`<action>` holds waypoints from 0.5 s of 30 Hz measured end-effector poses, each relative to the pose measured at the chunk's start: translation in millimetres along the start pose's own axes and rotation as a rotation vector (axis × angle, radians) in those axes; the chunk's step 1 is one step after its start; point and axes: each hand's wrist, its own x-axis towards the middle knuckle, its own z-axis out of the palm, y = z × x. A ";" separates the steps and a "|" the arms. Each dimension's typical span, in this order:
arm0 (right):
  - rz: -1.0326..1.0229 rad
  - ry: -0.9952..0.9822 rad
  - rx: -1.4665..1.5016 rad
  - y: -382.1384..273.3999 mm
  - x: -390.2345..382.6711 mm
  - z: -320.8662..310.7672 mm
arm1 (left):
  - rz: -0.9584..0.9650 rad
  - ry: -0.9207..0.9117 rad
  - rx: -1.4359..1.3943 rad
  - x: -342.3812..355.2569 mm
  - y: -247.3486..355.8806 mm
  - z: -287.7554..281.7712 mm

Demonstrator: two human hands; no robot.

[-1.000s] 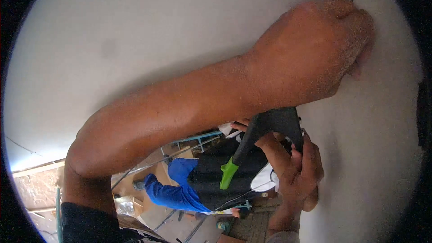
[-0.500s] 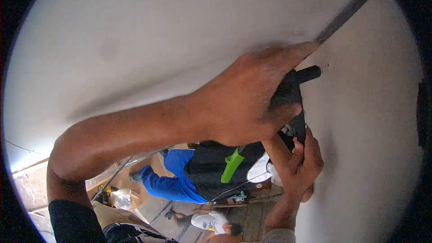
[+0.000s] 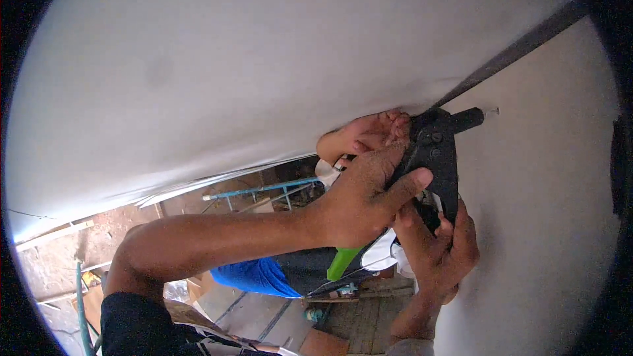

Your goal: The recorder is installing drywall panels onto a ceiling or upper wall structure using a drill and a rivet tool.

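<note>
My left hand (image 3: 372, 194) is closed around a black hand riveter (image 3: 443, 148), its thumb lying along the tool's head. The tool has a short cylindrical nose, pointing right toward a small metal pin (image 3: 496, 111) at the pale surface. My right hand (image 3: 445, 247) pinches the riveter's lower end with bent fingers. A green handle (image 3: 341, 262) shows below my left hand; how it joins the tool is hidden. Another person's hand (image 3: 372, 133) lies just above mine, its fingertips close to the riveter's head and against the white panel (image 3: 231, 59).
A dark strip (image 3: 514, 53) runs along the seam between the two pale surfaces. A co-worker in blue trousers (image 3: 254, 275) is close by. Blue metal tubing (image 3: 264, 189) and a greenish pole (image 3: 84, 310) stand farther off, with boards on the floor.
My left hand has shifted down from the seam, exposing more of the riveter, which sits slightly farther right. The other person's hand has come into view. A distant person in a white shirt is out of sight.
</note>
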 end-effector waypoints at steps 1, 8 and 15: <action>0.028 -0.002 -0.032 -2.1 -1.0 -0.8 | 0.106 0.041 0.110 0.9 -4.2 0.0; -0.013 0.000 -0.042 -4.3 -4.6 -4.3 | 0.320 0.152 0.211 1.8 -13.9 5.3; 0.013 0.111 -0.009 2.2 2.2 1.5 | 0.481 0.187 0.502 21.5 -9.9 7.6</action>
